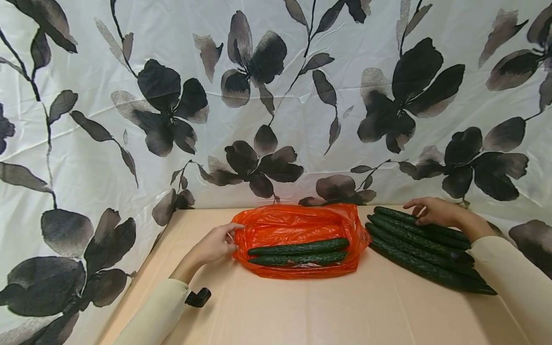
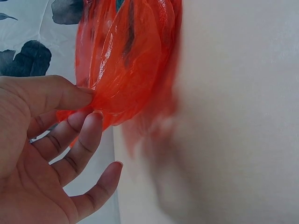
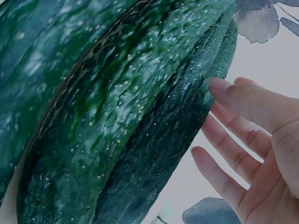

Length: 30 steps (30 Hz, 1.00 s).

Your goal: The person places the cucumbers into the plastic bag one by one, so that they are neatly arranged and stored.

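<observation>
My left hand (image 1: 215,245) pinches the left edge of a red plastic bag (image 1: 280,225) between thumb and fingers; the little finger (image 2: 105,182) stands apart from it. Two dark green cucumbers (image 1: 299,247) lie side by side in the bag's wide mouth. To the right of the bag, several more cucumbers (image 1: 422,244) lie in a slanted bunch. My right hand (image 1: 440,213) is at the far side of this bunch. Its thumb tip touches the outermost cucumber (image 3: 177,112), while the other fingers extend loosely along the far edge, partly hidden behind it.
Everything lies on a pale tan tabletop (image 1: 302,311). A white cloth (image 1: 327,115) with dark flowers hangs behind its far edge. A small black device (image 1: 198,297) sits at the left sleeve's cuff. The bag and the bunch lie close together, their near ends almost meeting.
</observation>
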Each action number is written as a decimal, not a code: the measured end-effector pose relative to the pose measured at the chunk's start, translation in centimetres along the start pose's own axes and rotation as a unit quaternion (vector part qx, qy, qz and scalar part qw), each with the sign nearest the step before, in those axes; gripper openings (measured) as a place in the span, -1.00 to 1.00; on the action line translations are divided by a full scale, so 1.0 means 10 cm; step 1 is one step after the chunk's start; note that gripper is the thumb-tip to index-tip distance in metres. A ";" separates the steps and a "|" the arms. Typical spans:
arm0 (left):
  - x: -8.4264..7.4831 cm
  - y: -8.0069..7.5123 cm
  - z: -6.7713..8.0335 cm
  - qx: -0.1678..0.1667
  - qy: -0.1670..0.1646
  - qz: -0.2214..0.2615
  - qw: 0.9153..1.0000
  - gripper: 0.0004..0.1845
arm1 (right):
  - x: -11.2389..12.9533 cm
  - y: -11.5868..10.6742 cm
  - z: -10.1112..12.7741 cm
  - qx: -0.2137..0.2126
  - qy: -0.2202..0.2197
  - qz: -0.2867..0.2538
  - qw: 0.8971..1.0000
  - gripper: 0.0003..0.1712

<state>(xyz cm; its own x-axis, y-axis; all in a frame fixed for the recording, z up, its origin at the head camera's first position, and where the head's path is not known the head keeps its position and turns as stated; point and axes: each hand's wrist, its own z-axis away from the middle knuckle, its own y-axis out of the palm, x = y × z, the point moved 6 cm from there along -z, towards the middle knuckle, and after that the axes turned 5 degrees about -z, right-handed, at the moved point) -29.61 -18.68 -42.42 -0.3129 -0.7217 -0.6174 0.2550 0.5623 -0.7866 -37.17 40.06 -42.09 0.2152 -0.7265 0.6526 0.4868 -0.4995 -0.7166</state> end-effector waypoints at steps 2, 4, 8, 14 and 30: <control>0.00 0.00 0.00 0.000 -0.001 0.001 1.000 -0.41 | 0.00 0.00 0.01 0.002 -0.002 -0.003 1.000 -0.33; 0.00 0.00 0.00 0.001 -0.004 0.003 1.000 -0.41 | -0.01 0.00 0.02 0.005 -0.002 -0.003 1.000 -0.33; 0.00 0.01 0.00 0.002 -0.006 0.004 1.000 -0.41 | -0.03 0.02 0.02 0.020 0.000 0.002 1.000 -0.35; 0.00 0.01 0.00 0.000 -0.005 0.005 1.000 -0.41 | -0.09 0.07 0.01 0.047 0.013 0.030 0.998 -0.39; 0.01 0.02 0.03 0.003 0.004 0.010 1.000 -0.41 | -0.06 0.19 0.11 0.041 0.001 0.055 0.998 -0.44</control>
<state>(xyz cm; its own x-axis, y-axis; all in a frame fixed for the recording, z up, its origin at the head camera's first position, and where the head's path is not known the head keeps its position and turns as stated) -29.33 -18.76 -42.59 -0.3157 -0.7073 -0.6325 0.2662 0.5737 -0.7746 -35.43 40.10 -43.58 0.2697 -0.7752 0.5712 0.5283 -0.3769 -0.7608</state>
